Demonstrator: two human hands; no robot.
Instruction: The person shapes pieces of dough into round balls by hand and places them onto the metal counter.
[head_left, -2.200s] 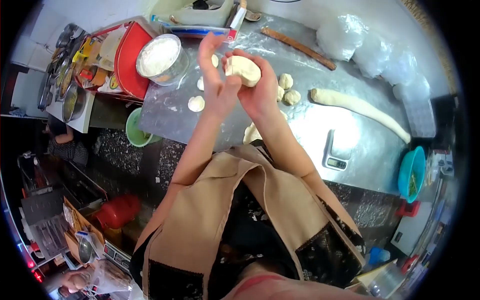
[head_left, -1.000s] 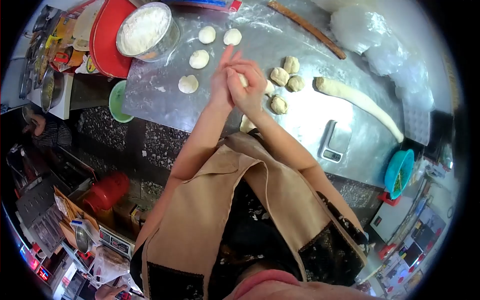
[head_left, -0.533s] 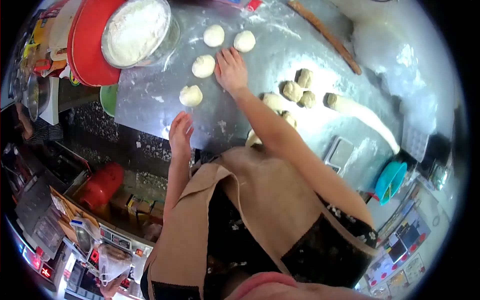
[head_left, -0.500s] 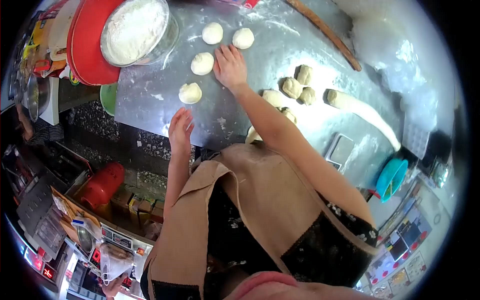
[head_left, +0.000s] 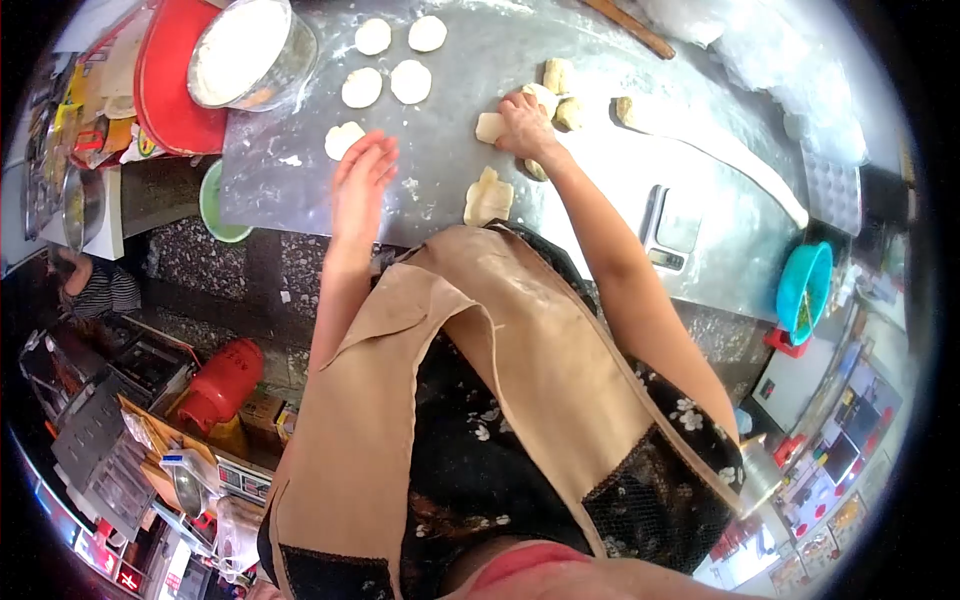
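My left hand [head_left: 366, 190] hangs over the near edge of the metal table, fingers stretched out. Its fingertips are beside a round white dough piece [head_left: 341, 138]. Farther up lie several more dough rounds [head_left: 411, 81]. My right hand [head_left: 526, 128] is palm down, its fingers curled on a pale dough piece [head_left: 489, 127], which shows at its left side. Its fingertips are beside a cluster of small rough dough lumps [head_left: 568, 113]; another lump shows partly under the wrist. A flat, irregular dough piece [head_left: 488, 198] lies at the table edge near the apron.
A long dough roll [head_left: 715, 152] and a digital scale [head_left: 673, 228] lie on the table [head_left: 440, 150] at right. A flour bowl [head_left: 245, 55] and red container [head_left: 180, 85] stand at upper left. A wooden stick [head_left: 630, 25] lies at the back. A person [head_left: 100, 285] shows at far left.
My right hand has moved right, from the finished-looking rounds to the lumps. A fifth round now shows where it was. My left hand stays open, now closer to the lowest round. The view has shifted.
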